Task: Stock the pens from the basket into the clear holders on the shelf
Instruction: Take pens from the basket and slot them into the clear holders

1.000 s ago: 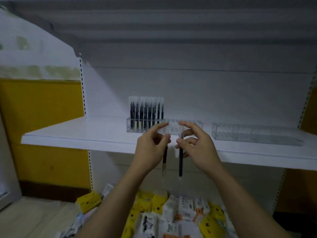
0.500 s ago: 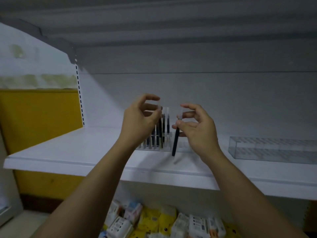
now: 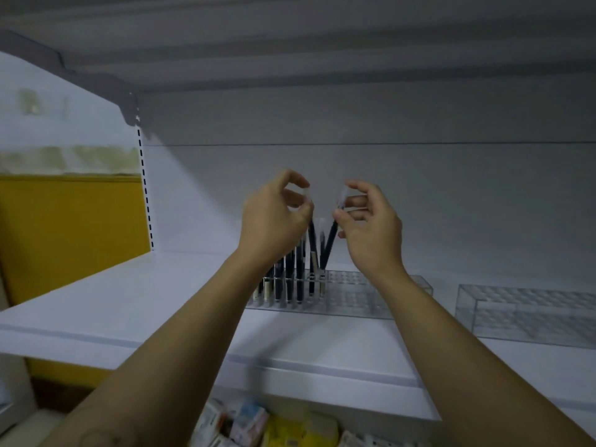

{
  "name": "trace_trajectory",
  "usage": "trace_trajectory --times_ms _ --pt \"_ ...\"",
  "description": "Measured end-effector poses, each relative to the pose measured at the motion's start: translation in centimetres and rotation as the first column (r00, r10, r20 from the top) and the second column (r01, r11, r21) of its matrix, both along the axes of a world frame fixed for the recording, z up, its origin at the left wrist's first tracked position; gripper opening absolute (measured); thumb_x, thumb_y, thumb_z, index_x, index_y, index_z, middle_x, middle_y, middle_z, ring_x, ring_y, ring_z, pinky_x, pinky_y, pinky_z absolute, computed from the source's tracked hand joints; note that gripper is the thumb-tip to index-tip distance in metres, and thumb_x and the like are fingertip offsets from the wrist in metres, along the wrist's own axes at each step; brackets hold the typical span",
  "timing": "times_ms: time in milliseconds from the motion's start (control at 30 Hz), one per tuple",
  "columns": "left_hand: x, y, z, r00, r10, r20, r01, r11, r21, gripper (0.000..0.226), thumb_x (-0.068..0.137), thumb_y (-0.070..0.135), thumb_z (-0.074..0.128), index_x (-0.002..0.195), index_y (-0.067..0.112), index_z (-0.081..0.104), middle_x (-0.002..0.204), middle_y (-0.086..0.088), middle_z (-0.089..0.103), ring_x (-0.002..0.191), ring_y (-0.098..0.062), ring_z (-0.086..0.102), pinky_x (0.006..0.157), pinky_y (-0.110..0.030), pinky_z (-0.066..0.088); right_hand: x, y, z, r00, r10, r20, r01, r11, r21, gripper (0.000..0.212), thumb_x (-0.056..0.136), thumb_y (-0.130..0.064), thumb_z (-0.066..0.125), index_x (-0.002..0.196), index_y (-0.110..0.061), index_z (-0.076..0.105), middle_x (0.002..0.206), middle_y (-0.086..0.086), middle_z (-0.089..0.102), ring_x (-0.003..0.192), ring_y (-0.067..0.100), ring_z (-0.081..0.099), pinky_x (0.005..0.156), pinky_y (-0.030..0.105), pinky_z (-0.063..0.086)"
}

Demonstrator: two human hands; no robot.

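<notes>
The left hand [image 3: 274, 217] pinches the left pen [image 3: 312, 243] between thumb and forefinger up near its clear cap, the other fingers curled loosely behind. The right hand [image 3: 371, 227] holds the right pen [image 3: 329, 243] the same way, by the top end. Both dark barrels hang down and lean toward each other in a narrow V, their lower tips close together at the top face of the clear holder [image 3: 354, 291]. Whether either tip has entered a slot cannot be told from this angle. They meet just to the right of the stocked pens [image 3: 283, 279], which stand upright in the holder's left end; the rest of its grid of slots to the right shows no pens. The holder sits on the white shelf [image 3: 129, 301], and a second clear holder [image 3: 529, 314] lies further right, apart from the first and seemingly unfilled. Small packets [image 3: 258, 427] show below the shelf edge; the basket is not in view. The step in hand looks like seating this pair of pens in the next free slots. The next move probably calls for righting each pen over its own hole, lowering it until it stands alone, and only then loosening the pinch, without knocking the neighbouring pens.
</notes>
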State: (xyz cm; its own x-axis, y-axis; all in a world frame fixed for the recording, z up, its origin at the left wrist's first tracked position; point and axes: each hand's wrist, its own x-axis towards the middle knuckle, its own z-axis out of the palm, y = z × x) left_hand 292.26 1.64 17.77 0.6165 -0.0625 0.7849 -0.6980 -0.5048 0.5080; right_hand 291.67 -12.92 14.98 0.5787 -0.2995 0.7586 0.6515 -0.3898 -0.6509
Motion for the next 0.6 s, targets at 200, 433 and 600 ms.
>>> trace_trajectory --times_ms 200,433,600 --pt "0.8 0.2 -0.1 0.999 0.047 -0.024 -0.046 0.998 0.048 0.024 0.086 0.031 0.067 0.096 0.043 0.049 0.085 0.016 0.067 0.083 -0.009 0.066 0.091 -0.052 0.049 1.1 -0.8 -0.4 0.999 0.001 -0.042 -0.001 1.0 0.01 0.038 0.087 -0.009 0.069 0.117 -0.029 0.058 0.092 -0.009 0.059 0.081 0.014 0.064 0.077 0.039 0.059" --pt "1.5 0.2 -0.1 0.995 0.044 -0.094 -0.025 0.98 0.197 0.021 0.086 0.031 0.067 0.096 0.039 0.051 0.092 0.017 0.067 0.089 -0.011 0.064 0.096 -0.052 0.045 0.9 -0.9 -2.0 0.987 -0.009 -0.163 -0.029 0.974 -0.226 0.041 0.088 -0.013 0.068 0.123 -0.032 0.057 0.094 -0.011 0.06 0.078 0.001 0.059 0.066 0.012 0.049" --pt "2.6 -0.3 -0.6 0.964 0.246 -0.099 -0.178 0.878 0.443 0.02 0.088 0.036 0.061 0.107 0.035 0.055 0.126 0.008 0.056 0.125 -0.021 0.042 0.106 -0.048 0.026 0.0 -1.1 -2.6 0.977 -0.141 -0.162 0.041 0.862 -0.505 0.06 0.095 -0.016 0.055 0.142 -0.046 0.032 0.11 -0.01 0.053 0.09 0.006 0.056 0.078 0.022 0.047"
